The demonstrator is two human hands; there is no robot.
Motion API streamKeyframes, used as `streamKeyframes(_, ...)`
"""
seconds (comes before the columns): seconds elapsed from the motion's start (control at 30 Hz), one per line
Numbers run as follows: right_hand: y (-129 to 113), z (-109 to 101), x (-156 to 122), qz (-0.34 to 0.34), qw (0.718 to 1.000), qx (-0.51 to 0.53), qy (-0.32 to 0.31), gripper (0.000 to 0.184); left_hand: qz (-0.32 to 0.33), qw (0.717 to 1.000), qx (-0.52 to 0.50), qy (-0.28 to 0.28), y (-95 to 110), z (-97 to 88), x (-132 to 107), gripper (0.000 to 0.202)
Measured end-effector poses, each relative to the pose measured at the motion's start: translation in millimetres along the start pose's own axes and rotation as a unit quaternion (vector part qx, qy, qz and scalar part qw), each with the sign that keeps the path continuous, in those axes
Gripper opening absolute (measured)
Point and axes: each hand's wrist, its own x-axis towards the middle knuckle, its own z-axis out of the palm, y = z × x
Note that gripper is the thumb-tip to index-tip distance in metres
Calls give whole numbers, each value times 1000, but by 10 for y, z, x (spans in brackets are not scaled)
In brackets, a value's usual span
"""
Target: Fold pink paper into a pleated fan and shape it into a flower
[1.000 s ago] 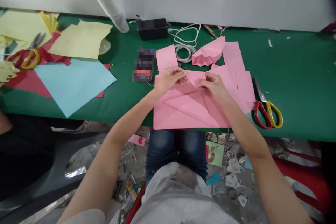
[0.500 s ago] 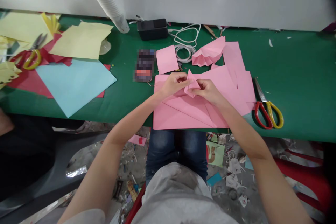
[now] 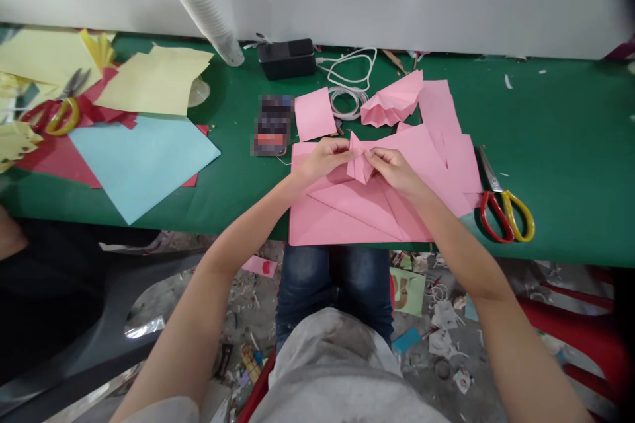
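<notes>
A small piece of folded pink paper (image 3: 359,168), with a pointed top, is pinched between both hands above larger pink sheets (image 3: 342,225). My left hand (image 3: 325,157) grips its left side between thumb and fingers. On the opposite edge, my right hand (image 3: 391,164) pinches with thumb and fingertips. Behind the hands lie a square pink piece (image 3: 315,114) and a pleated pink paper fan (image 3: 393,102). Scissors (image 3: 503,201) with one red and one yellow handle rest to the right of the sheets.
A blurred phone (image 3: 272,125), a black box-shaped device (image 3: 286,58), a coiled white cable (image 3: 348,100) and leaning stacked white cups (image 3: 208,16) are farther back. Blue paper (image 3: 143,162), yellow paper (image 3: 153,76) and another pair of scissors (image 3: 62,109) lie left. Someone in black sits at far left.
The folded pink paper has turned slightly and shows a different face. My right fingers have shifted up and left along its edge; my left hand keeps its hold.
</notes>
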Motion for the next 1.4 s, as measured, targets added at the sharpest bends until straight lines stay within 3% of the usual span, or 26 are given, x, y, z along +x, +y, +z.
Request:
streamKeyframes(0.33, 13, -11, 7, -7, 1000, 12, -6, 45, 23, 999, -37, -12, -92, -17, 21, 37)
streamKeyframes(0.53, -5, -16, 7, -17, 1000, 10, -11, 44, 47, 993, -109, -6, -108, 11, 27, 33)
streamKeyframes(1.1, -1, -2, -8, -23, 998, -24, -53, 46, 32, 990, -134, -41, -78, -22, -3, 31)
streamKeyframes(1.23, -3, 31, -18, -24, 999, -37, -18, 46, 31, 992, -124, -8, -99, -12, 14, 34)
streamKeyframes(1.4, 30, 56, 4, -49, 997, -9, 67, 42, 43, 990, -84, 101, -99, 5, 24, 35)
